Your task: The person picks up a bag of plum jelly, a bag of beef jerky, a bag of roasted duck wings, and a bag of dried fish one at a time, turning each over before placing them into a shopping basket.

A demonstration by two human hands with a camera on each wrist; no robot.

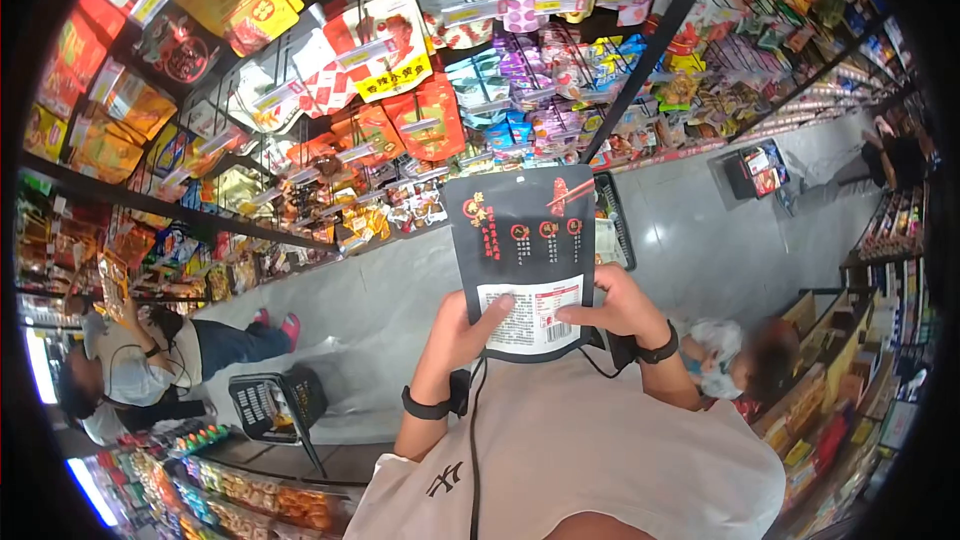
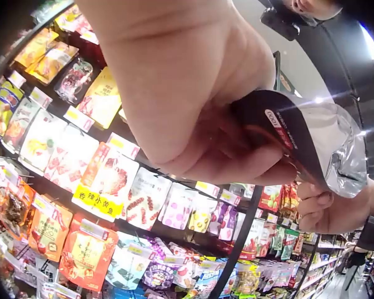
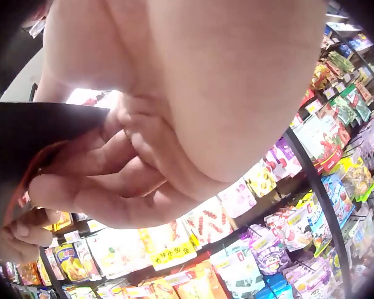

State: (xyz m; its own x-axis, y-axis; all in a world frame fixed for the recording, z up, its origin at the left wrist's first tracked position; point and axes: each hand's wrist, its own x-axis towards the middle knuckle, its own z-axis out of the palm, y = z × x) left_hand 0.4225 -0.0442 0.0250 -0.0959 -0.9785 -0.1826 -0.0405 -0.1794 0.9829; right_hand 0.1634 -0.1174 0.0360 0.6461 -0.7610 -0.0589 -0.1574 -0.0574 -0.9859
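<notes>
A black snack pouch (image 1: pixel 525 240) with red and white print is held upright in front of the chest, its white label panel facing the head camera. My left hand (image 1: pixel 470 328) grips its lower left edge, thumb on the label and fingers behind. On the lower right edge my right hand (image 1: pixel 622 308) grips it the same way, thumb near the barcode. From the left wrist view the pouch (image 2: pixel 280 121) shows its dark side and silvery bottom, with the left fingers curled against its far face. In the right wrist view the right hand (image 3: pixel 112 180) has its fingers bent behind the pouch (image 3: pixel 31 137).
Racks of hanging snack bags (image 1: pixel 390 40) stretch across the front. A shopping basket (image 1: pixel 278 402) stands on the floor at left, near a person (image 1: pixel 170 350) holding a package. Another dark basket (image 1: pixel 612 220) is partly behind the pouch. Someone else (image 1: pixel 720 350) is at right by wooden shelves (image 1: pixel 830 370).
</notes>
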